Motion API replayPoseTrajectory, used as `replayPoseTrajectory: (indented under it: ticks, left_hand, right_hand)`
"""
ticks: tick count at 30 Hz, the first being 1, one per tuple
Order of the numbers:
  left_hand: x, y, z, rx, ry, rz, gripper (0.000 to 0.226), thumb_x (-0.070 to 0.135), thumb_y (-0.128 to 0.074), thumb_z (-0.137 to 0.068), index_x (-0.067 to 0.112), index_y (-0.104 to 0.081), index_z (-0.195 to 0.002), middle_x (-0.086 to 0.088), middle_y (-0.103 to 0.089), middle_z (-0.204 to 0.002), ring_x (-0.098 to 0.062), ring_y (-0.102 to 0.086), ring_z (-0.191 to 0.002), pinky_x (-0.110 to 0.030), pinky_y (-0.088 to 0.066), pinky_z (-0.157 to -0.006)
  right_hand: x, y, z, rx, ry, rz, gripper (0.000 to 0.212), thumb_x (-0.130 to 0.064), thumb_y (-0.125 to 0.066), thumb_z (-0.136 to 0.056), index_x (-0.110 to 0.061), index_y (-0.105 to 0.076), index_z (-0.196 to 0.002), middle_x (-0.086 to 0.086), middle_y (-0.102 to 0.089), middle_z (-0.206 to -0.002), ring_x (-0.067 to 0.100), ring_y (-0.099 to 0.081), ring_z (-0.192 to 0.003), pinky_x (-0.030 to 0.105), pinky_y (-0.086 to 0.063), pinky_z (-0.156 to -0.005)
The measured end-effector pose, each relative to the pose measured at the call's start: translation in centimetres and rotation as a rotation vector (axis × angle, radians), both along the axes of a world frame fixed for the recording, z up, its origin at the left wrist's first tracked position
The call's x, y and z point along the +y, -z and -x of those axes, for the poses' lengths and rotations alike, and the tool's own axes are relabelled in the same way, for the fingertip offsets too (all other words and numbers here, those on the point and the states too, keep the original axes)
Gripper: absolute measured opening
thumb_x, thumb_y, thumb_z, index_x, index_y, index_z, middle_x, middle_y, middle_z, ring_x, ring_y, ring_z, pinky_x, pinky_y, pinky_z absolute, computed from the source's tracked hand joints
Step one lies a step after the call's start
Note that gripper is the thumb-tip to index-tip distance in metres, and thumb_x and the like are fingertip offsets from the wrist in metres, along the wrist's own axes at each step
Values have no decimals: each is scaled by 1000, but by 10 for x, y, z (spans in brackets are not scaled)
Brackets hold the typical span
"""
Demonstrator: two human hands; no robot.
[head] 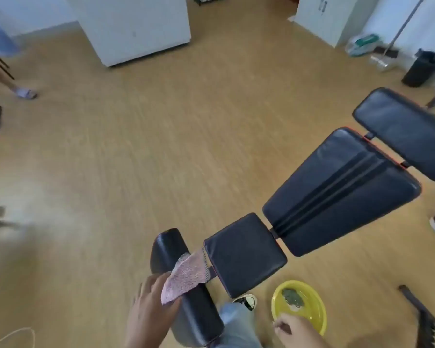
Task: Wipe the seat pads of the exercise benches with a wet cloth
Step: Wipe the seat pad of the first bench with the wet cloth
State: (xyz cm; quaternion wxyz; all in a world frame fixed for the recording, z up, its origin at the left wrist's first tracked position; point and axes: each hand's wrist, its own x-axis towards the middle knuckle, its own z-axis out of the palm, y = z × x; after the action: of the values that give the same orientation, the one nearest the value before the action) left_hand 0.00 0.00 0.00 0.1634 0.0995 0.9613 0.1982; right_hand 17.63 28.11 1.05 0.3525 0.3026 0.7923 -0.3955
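**Pink cloth on the bench roller, yellow basin by your right hand**

Your left hand [150, 307] grasps the pink cloth [183, 275] at its lower corner, thumb and fingers pinching the fabric. The cloth lies draped over the black roller pad [199, 312] that is directly beside this hand, on its right side. Past the cloth, farther from you, the small square seat pad [245, 254] is just next to the roller, and its near edge almost touches the cloth's far tip. Beyond it the long back pad [342, 192] continues away to the upper right, and then one more black pad [407, 131] stands at the far end.

Your right hand [295, 331] is low in the view, with fingers curled loosely; I cannot tell if it holds anything. It is at the near rim of the yellow basin [314, 320], which sits on the wooden floor [161, 146] and has something dark green inside. Between your two hands your knee in light jeans [236, 322] is visible.
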Motion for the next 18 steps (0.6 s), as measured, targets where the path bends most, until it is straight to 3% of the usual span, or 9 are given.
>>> replayPoseTrajectory:
  ticks: [2,6,10,14,16,18]
  left_hand:
    - [0,7,2,-37,-2,11,62,56,-62,-69,46,-54,-129,17,-54,-123,-17,-59,-114,-37,-52,-86]
    - [4,20,8,3,-71,52,62,61,-67,-75,42,-55,-133,16,-56,-122,-13,-58,-110,-36,-50,-86]
    - [15,29,6,41,-97,-59,30,37,-77,-80,41,-71,-109,16,-61,-100,-11,-65,-88,-25,-50,-69]
    - [34,33,-2,-3,-130,-256,29,9,-77,-80,31,-80,-99,15,-68,-93,-6,-67,-80,-22,-53,-70]
    - [54,28,-5,-69,-166,-373,33,5,-75,-80,31,-79,-100,15,-72,-91,-6,-70,-84,-16,-53,-69]
    - [75,20,-5,-197,-249,-501,35,1,-71,-84,29,-76,-103,15,-76,-91,-4,-73,-87,-12,-54,-69]
  right_hand:
    - [-8,10,30,86,11,-28,9,-24,-64,-95,-31,-67,-91,-12,-69,-97,2,-65,-88,10,-47,-75]
    - [-29,27,79,241,-21,-33,21,-24,-71,-93,-39,-59,-102,-13,-62,-105,4,-63,-89,13,-49,-76]
    - [-51,54,116,371,-59,63,50,-35,-81,-85,-36,-58,-130,-14,-54,-114,2,-59,-98,23,-53,-90]
    - [-61,68,127,476,-12,280,85,-64,-76,-75,-31,-48,-148,-17,-55,-121,1,-58,-112,23,-52,-95]
    - [-57,69,128,523,4,357,85,-65,-74,-76,-28,-50,-148,-16,-59,-119,2,-61,-110,21,-55,-93]
    - [-47,68,127,555,52,375,70,-51,-81,-80,-27,-57,-141,-11,-65,-116,7,-66,-107,26,-59,-91]
